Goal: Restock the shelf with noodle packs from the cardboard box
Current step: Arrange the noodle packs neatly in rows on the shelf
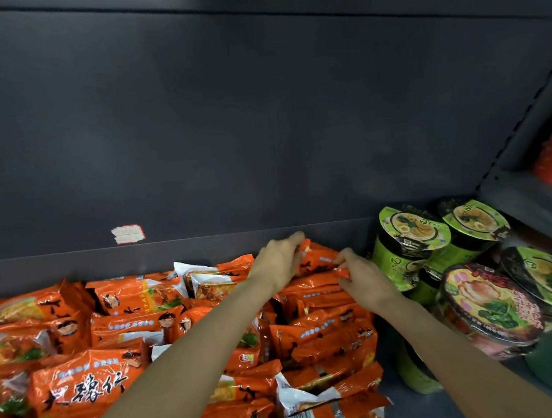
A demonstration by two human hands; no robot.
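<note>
Rightward, green noodle cups (413, 246) beside orange noodle packs (136, 310)

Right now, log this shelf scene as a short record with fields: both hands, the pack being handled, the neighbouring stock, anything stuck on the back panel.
left hand: grips the far end of the orange noodle pack
right hand: pinches the near corner of the same pack
pack position: atop the back right of the orange pack pile
neighbouring stock: green cup noodles to the right of the pile
back panel: torn sticker
cardboard box: not in view
</note>
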